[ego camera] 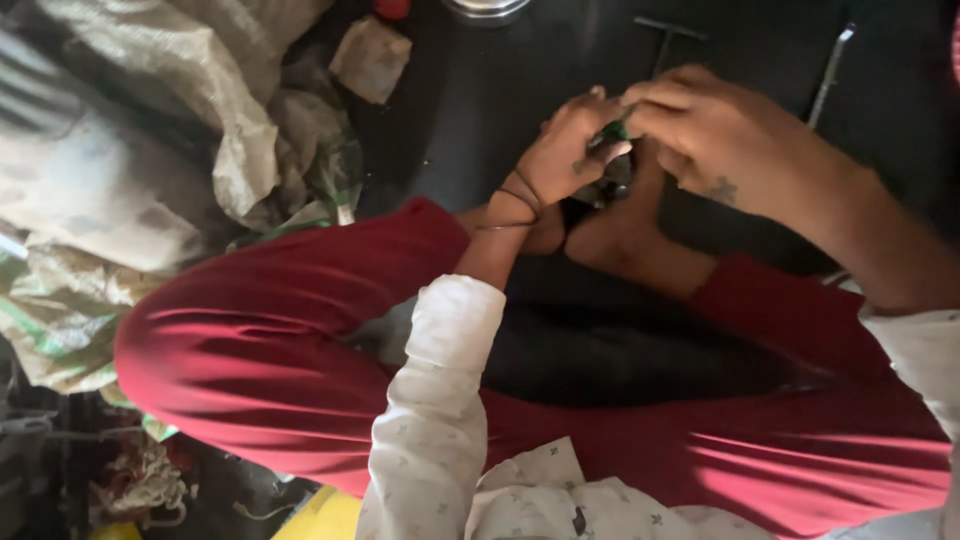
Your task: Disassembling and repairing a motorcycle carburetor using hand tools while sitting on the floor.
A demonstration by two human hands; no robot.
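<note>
Fingers [640, 105] of both your hands pinch a small green piece [610, 132] just above your bare feet [610, 225]; keep that grip tight and close together for control. Your left hand [565, 150] curls up from below the piece, while your right hand [705, 135] arches over it, wrist bent.

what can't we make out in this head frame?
- Small green item: mostly covered by fingers of left hand and right hand; kind unclear.
- Metal rod: thin, dim against dark floor.
- Round metal thing: cut off by the top edge.
- Woven sacks: overexposed, blurred.
</note>
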